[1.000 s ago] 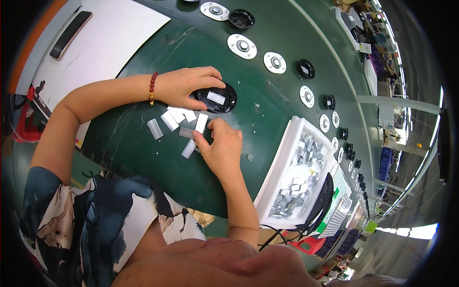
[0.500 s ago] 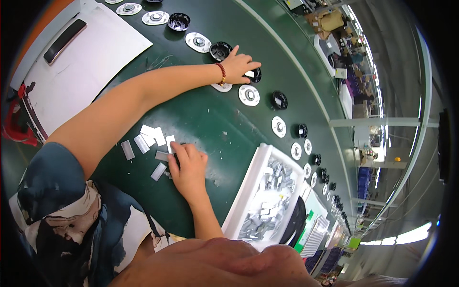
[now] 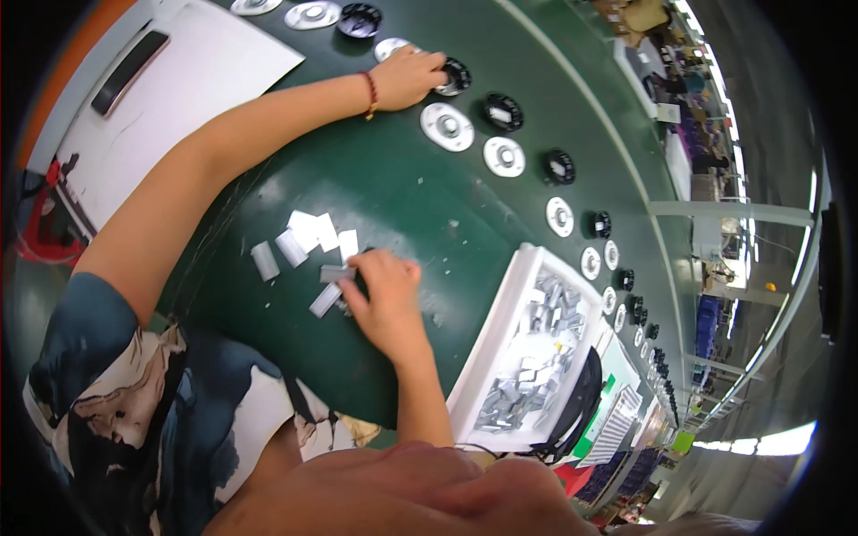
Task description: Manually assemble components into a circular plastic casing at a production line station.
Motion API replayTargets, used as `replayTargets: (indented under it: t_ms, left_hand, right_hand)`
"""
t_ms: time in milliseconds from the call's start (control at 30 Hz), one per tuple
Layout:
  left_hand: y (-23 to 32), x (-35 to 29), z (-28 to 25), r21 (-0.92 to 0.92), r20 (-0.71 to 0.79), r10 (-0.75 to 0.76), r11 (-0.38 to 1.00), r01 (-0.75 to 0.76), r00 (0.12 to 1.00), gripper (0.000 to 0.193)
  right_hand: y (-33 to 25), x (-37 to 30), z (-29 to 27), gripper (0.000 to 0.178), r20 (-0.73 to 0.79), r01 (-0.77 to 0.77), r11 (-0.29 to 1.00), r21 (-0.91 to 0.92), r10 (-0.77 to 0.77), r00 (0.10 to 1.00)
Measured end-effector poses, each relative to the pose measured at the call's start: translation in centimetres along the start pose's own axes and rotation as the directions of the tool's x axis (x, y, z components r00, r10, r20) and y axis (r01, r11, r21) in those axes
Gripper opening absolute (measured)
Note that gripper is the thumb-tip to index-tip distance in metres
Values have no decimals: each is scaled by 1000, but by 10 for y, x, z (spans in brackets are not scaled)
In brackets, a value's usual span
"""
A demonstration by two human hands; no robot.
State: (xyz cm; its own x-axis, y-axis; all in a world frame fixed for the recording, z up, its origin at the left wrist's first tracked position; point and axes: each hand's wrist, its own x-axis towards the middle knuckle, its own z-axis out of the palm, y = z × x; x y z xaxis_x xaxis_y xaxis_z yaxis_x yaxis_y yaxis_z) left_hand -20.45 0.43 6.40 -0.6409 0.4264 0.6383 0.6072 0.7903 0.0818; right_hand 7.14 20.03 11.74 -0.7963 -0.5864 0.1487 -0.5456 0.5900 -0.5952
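At the upper middle, my left hand (image 3: 407,80), with a beaded bracelet at the wrist, has its curled fingertips on the rim of a black round cup (image 3: 458,77). A white oval disc (image 3: 389,48) lies partly behind that hand. The neighbouring black cup (image 3: 503,113) holds a small pale rectangular piece. Lower down, my right hand (image 3: 389,295) has thumb and forefinger closed about the end of a small grey rectangular block (image 3: 334,273). Beside it lie several white and grey pieces, among them a white piece (image 3: 349,243) and a grey block (image 3: 264,261).
A white tray (image 3: 487,344) of small grey blocks stands right of my right hand. Rows of black cups and white discs (image 3: 504,157) curve along the green table (image 3: 384,201) into the distance. At upper left, a white sheet (image 3: 192,76) bears a dark elongated object (image 3: 130,73).
My left hand has left the black cup with the pale piece and moved left to the neighbouring cup. My right hand stays by the loose pieces. The whole view has shifted slightly.
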Motion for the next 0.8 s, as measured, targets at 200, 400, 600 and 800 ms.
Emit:
replayTargets:
  t_ms: [200, 400, 600, 800]
  left_hand:
    - [2, -2, -44, -200, -71, 232, 949, -242, 970, 16]
    - [36, -87, -121, -503, 75, 310, 832, -232, 948, 14]
    - [49, -125, -126, -527, 91, 303, 823, -212, 949, 13]
    - [60, -129, -135, -643, 210, 111, 764, 52, 971, 31]
  right_hand:
    - [3, -3, -1, 32, -81, -134, 991, 2, 134, 988]
    - [-4, 7, 16, 33, -230, -113, 978, -178, 70, 971]
    - [-7, 6, 17, 21, -139, -139, 987, -79, 127, 982]
    - [-15, 12, 17, 22, -145, -205, 973, -108, 188, 971]
